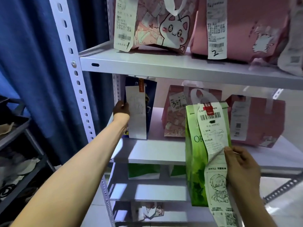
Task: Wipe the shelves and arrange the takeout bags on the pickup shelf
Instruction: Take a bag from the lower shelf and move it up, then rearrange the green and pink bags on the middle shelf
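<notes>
Right hand pinches the long white paper receipt of the tall green paper takeout bag; left hand grips the dark blue paper bag near the middle shelf's left edge. Light, crushable bags: grasp the sides or base, since a receipt probably tears.

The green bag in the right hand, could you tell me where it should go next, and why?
Probably set the green bag down in the open gap on the middle shelf, between the blue bag and the pink bag. The right hand pinches its receipt, apparently reading a handwritten number, while the left hand holds the blue bag's edge.
</notes>
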`<state>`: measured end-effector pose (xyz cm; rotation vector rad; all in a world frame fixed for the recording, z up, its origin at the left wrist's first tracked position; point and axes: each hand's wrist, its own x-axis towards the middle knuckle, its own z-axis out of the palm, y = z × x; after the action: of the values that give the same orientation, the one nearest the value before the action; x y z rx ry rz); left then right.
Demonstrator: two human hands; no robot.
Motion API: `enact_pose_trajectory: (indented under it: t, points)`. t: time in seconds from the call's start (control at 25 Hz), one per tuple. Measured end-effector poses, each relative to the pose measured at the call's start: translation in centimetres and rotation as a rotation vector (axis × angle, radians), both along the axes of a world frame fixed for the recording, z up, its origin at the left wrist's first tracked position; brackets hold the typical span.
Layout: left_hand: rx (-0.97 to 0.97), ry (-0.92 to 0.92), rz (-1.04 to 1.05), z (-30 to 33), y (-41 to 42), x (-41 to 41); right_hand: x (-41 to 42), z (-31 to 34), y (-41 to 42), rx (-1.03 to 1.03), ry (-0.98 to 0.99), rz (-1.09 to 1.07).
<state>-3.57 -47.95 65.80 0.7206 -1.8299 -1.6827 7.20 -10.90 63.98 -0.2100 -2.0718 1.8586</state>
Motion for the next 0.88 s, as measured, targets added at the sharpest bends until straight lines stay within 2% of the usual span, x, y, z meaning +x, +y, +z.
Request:
enact_pose_trajectory:
  t: [0.24, 0.44, 0.6, 0.68, 0.8, 0.88]
  points:
    - [-0.095, -0.098, 0.007, -0.2, -0.6, 0.5, -0.9, -0.4, -0.9, -0.034, -0.022, 0.015]
    - [-0.059, -0.033, 0.006, -0.1, -0.2, 3.2, -1.0, -0.9, -2.2, -0.079, -0.028, 0.013]
    - [-0.146, -0.094, 0.064, 0.6, 1.2, 6.7, -0.9, -1.1, -2.9, -0.139, -0.027, 0.013]
    - [-0.215, -0.056, 0.045, -0.4, 2.9, 8.7, -0.7, -1.4, -3.1, -0.152, -0.034, 0.011]
    - [-0.26, 0.053, -0.175, -2.6, 8.0, 12.1, -0.4, -2.0, -3.5, -0.181, -0.049, 0.018]
    - [-0.203, 0.029, -0.397, -3.8, 11.6, 14.1, 0.1, -2.4, -3.8, -0.167, -0.049, 0.025]
